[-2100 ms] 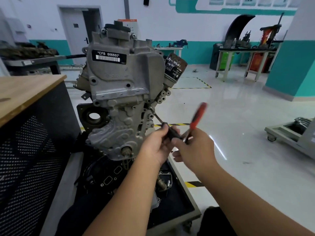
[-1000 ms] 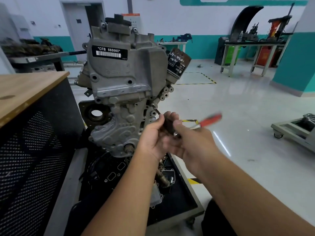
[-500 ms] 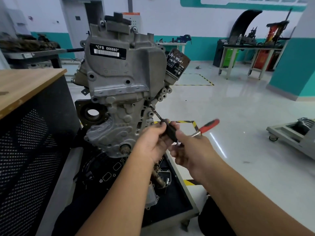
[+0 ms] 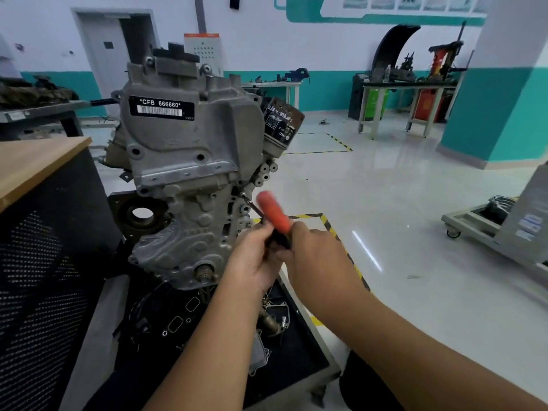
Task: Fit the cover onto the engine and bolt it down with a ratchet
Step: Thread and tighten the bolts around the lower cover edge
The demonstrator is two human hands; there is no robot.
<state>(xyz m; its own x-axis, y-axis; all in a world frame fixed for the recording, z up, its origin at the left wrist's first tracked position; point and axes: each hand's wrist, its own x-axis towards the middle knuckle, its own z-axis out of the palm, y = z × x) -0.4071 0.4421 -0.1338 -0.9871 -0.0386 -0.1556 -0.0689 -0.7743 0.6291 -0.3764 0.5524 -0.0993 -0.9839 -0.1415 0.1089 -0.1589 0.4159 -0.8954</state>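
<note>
Gripping the dark head end of the ratchet, the left hand curls round the tool where its thin extension bar runs up to a bolt on the right edge of the engine. The right hand wraps the lower part of the handle, and the orange grip, blurred, juts up above both hands. Both hands sit close together, each clamped on the tool, just off the engine's right flank.

The cover, a grey cast plate with a black label, sits against the front of the engine, upper half, its flange meeting the ribbed casting below. It looks like stiff cast metal, fairly heavy, unlikely to flex, though its thin bolt ears and sealing edge would probably not forgive uneven tightening. The engine stands upright over a black tray on a stand, with loose parts lying near the tray's right edge.

The ratchet seems rigid and light enough for one hand. The long slim extension could tip off the bolt head, so steadying near the head while swinging the grip appears the sensible hold. The bare metal may be oily and slippery; that cannot be told.
</note>
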